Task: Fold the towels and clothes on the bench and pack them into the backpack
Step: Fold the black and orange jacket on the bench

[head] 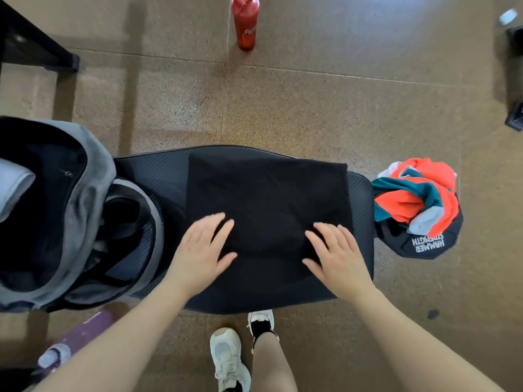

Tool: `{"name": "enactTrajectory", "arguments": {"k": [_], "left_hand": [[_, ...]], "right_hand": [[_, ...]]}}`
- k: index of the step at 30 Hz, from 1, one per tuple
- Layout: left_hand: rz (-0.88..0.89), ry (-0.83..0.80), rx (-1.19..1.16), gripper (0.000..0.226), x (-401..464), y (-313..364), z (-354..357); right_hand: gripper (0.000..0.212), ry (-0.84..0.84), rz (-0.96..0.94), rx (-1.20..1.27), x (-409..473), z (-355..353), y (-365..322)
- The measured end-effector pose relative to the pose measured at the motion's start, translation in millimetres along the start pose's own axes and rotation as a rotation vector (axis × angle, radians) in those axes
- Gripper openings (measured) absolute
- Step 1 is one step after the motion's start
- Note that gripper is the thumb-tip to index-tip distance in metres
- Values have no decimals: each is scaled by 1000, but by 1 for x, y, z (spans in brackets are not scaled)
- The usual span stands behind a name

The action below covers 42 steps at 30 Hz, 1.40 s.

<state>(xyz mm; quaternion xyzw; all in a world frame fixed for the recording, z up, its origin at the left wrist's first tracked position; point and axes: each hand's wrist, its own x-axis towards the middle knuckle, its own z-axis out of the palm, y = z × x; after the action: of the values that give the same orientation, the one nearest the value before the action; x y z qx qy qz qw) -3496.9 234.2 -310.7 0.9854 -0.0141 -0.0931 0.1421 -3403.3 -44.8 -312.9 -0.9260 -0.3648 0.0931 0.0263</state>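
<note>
I see a black garment [267, 199] lying folded into a rough rectangle across the middle of the padded black surface [362, 222], its far edge close to the surface's far side. My left hand [199, 250] lies flat on the garment's near left part, fingers [223, 226] straight and slightly spread, pointing toward the far right, holding nothing. My right hand [336, 254] lies flat on the near right part in the same way, its fingers straight and angled toward the far left, so the cloth sits under both palms and stretches away beyond the fingertips. The left hand is a little blurred, so I cannot say how firmly it presses. At the left end of the surface stands the grey and black backpack [85, 199], its main opening gaping upward with something pale inside at the far left. At the right end, apart from both hands, a crumpled heap of orange, teal and white clothes [416, 193] rests on a round black pad with white lettering. A red bottle [244, 22] stands on the floor beyond the surface.
</note>
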Motion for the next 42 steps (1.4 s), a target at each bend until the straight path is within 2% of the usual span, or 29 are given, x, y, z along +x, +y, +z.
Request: {"name": "enactTrajectory", "arguments": {"k": [3,5,10,13,16,18,20,22,27,29,33,36,39,42], "left_hand": [[-22,-81,56,66,-29,-1,14],[-64,-63,94,73,-26,-5,21],[-57,16,106,60,8,-16,15],[-50,-42,47,58,12,-17,-5],[-119,-93,-104,46,-6,-4,-34],[-213,-96,-260,35,-28,5,-55],[-294,-57,-510,38,-49,11,-82],[-399,-30,-738,41,-62,17,-110],[-639,-100,-1196,23,-66,27,-129],[-719,-88,-1189,18,-52,21,-113],[-814,-43,-999,16,1,-2,-63],[-801,48,-784,26,47,-21,-35],[-804,187,-701,31,88,-31,-29],[-758,296,-567,42,107,-31,-28]], "right_hand": [[68,-139,74,-39,-22,10,-1],[73,-136,117,-52,-19,13,-2],[68,-62,114,-67,-4,19,1],[56,-31,143,-18,0,5,0],[44,-102,219,276,-9,-24,-2],[35,-213,382,571,-27,-52,-2],[26,-309,484,829,-43,-81,1],[28,-392,507,1027,-51,-108,8],[19,-540,704,1398,-46,-128,24],[15,-515,774,1416,-31,-113,32],[15,-437,872,1210,17,-61,45],[21,-219,884,1065,57,-25,57],[32,62,902,947,93,-11,67],[42,189,924,934,113,-12,69]]}}
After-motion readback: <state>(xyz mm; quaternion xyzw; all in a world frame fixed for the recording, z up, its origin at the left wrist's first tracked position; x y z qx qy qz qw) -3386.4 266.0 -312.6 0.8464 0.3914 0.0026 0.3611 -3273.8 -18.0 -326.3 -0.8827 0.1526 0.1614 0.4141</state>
